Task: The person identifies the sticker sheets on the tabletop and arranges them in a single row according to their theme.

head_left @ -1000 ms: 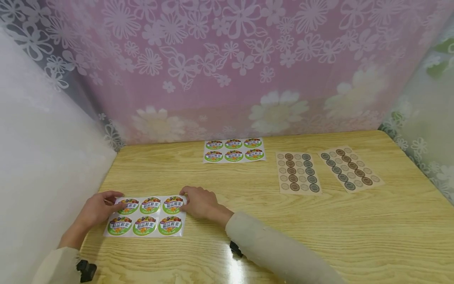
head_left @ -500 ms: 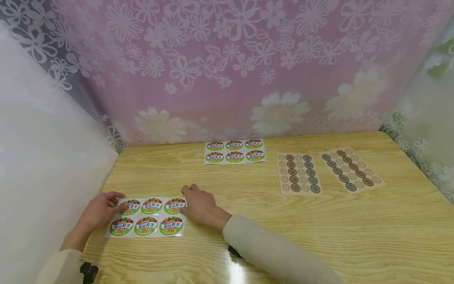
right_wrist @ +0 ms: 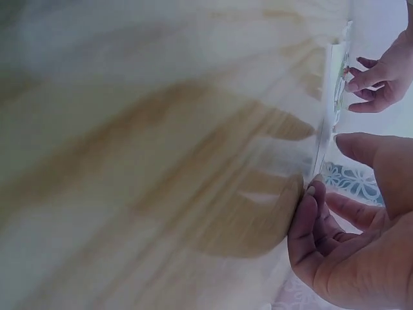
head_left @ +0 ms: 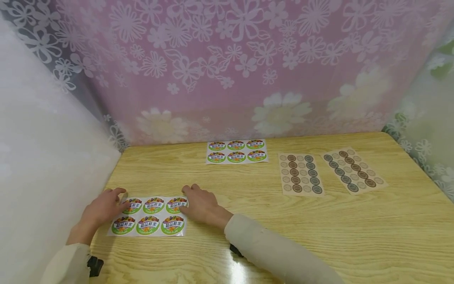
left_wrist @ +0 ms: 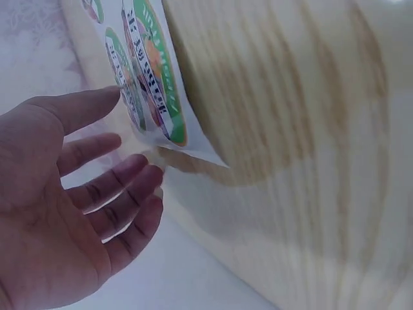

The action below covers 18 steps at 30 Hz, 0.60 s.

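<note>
Pink floral cloth (head_left: 220, 98) behind wood-grain bench (head_left: 361, 228). Head view: fruit-label sheet (head_left: 146, 216) lies toward bench's left end, between person's left grip (head_left: 101, 209) and right grip (head_left: 201, 205); matching label sheet (head_left: 237, 152) at back; tan sheet (head_left: 301, 173) and slanted tan sheet (head_left: 354, 170) toward right. Left wrist view: left grip loosely spread, thumb at edge of fruit-label sheet, nothing clasped. Right wrist view: right grip parted, thumb apart from bent fingers beside fruit-label sheet's edge.
</note>
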{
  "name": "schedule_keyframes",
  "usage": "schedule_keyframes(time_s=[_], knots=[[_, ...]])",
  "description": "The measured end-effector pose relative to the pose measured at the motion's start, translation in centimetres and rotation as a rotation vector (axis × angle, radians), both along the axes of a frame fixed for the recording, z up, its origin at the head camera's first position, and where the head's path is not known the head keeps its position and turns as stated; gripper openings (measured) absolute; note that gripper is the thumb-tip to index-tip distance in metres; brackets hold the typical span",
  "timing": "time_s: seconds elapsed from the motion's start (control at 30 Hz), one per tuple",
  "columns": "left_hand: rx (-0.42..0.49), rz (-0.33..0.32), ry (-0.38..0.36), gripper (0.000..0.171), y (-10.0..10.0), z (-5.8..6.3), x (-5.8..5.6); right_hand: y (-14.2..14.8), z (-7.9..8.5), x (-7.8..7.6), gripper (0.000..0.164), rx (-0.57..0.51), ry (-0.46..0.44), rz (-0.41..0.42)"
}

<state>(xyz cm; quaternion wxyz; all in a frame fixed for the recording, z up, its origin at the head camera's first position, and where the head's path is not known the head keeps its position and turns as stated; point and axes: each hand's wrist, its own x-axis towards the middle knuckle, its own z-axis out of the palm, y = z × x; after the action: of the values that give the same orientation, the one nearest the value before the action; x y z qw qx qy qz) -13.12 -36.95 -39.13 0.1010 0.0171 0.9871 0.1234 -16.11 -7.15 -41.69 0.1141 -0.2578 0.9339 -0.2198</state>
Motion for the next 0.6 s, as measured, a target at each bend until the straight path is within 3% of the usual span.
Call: schedule_keyframes(time_s=[0.13,0.37,0.6], knots=[[-0.059,0.009,0.01,0.056,0.7,0.5,0.1,0.2,0.3,0.0,0.052,0.011,0.001,0.016],[-0.043,-0.032,0.183,0.051,2.8,0.9,-0.2,1.8,1.7,-0.4,0.05,0.038,0.02,0.051],[-0.035,-0.064,0.281,0.053,5.3,1.4,-1.1,4.5,2.8,-1.5,0.053,0.089,0.092,0.049]])
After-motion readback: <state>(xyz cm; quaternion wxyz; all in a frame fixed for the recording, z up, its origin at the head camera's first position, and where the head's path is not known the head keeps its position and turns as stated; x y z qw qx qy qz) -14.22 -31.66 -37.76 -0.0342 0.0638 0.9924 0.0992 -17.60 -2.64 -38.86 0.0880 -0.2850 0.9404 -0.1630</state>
